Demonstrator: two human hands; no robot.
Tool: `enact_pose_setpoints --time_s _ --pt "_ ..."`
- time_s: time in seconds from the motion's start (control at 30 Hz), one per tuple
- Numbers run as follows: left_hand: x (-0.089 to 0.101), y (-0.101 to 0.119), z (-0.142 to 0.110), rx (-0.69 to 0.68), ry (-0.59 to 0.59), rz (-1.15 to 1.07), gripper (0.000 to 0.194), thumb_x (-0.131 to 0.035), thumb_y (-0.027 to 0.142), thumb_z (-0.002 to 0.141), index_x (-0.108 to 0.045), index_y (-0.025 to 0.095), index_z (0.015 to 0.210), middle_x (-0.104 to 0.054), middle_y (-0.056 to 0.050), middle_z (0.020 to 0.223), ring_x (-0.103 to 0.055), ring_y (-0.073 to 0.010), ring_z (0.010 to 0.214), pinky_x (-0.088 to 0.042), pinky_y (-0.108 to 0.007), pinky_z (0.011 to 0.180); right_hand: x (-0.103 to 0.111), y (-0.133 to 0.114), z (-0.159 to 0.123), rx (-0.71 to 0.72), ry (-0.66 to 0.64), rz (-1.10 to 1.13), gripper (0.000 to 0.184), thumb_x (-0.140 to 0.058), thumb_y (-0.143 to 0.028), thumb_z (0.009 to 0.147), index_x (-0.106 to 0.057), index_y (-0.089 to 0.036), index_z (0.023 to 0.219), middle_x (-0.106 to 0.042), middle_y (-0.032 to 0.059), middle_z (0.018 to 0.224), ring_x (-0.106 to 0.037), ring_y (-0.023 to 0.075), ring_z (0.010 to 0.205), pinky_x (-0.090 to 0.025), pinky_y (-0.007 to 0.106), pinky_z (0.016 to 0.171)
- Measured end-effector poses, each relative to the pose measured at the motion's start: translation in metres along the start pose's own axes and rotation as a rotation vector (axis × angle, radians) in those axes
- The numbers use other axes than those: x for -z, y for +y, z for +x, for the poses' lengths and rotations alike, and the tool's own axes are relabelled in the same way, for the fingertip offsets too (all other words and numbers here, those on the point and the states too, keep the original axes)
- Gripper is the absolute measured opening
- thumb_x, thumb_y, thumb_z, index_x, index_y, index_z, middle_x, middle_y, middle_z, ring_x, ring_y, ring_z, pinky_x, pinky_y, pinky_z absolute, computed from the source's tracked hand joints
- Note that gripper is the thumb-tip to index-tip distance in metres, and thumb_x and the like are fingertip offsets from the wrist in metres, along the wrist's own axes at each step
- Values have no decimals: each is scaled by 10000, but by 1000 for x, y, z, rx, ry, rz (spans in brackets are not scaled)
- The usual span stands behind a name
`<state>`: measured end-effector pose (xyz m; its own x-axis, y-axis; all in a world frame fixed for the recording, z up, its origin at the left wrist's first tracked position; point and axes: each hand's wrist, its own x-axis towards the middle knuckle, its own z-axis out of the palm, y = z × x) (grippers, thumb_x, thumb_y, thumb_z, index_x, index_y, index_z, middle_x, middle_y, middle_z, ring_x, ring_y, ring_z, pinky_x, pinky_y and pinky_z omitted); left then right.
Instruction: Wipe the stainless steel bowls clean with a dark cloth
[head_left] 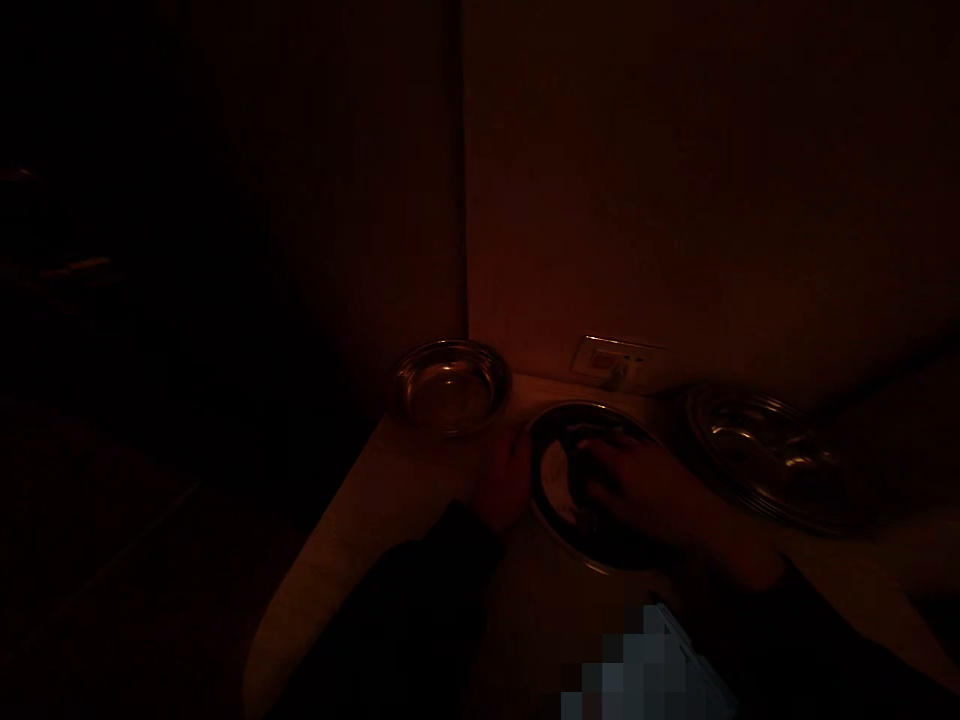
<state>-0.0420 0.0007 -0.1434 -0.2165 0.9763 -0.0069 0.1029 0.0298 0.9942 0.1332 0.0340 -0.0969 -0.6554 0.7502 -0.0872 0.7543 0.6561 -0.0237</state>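
The round dish sits on the light tabletop, between the two hands, with a pale patch showing inside its left part. The right hand reaches in over its right side, fingers bent downward and slightly parted; whether they pinch anything, I cannot tell. The left hand is at the dish's left edge, apparently steadying it, but the dark hides how its fingers are set. With fingers inside the dish, the handling there looks under way rather than finished; how much is done or left cannot be judged, since the contents barely show. Beyond the dish to the left is a shiny metal bowl; to its right lies round metalware with bright reflections. A wall socket is behind the dish, and a pixelated, bluish-pale shape is nearer the wearer.
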Motion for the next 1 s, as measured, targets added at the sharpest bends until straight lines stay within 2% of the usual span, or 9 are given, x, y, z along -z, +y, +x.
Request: enact_pose_setpoints --time_s 0.3,0.53,0.7,0.87,1.0 --pt "-1 -4 2 -33 -23 8 382 -363 338 915 -633 149 1108 -667 -107 1145 -613 -225 1039 -446 -391 962 -6 0 2 -39 -36 75 433 -471 -324 864 -528 -134 1249 -585 184 1218 -572 295 1090 -460 430 892" --pt "-1 0 3 -9 6 50 360 -368 307 907 -647 134 1056 -689 -106 1075 -626 -221 991 -456 -364 925 -5 -7 8 134 -11 231 435 -495 -265 836 -539 -117 1242 -541 170 1279 -509 272 1168 -400 413 997" --pt "-1 5 0 15 26 31 343 -372 296 906 -656 152 1032 -699 -78 1045 -629 -208 969 -456 -349 912 8 -18 1 281 -92 347 403 -558 -199 758 -610 -180 1157 -555 115 1282 -495 265 1188 -376 412 1025" --pt "-2 4 0 3 27 -5 333 -378 294 900 -660 160 1015 -701 -63 1037 -629 -197 958 -459 -328 893 18 -23 -9 273 -239 408 357 -554 -196 765 -630 -233 1112 -602 69 1222 -580 231 1072 -454 364 936" --pt "-2 5 1 31 23 0 320 -396 289 888 -671 160 990 -711 -54 1000 -635 -192 931 -467 -317 866 11 -25 -7 253 -169 366 406 -531 -196 789 -583 -238 1190 -577 74 1262 -567 234 1099 -442 368 952"
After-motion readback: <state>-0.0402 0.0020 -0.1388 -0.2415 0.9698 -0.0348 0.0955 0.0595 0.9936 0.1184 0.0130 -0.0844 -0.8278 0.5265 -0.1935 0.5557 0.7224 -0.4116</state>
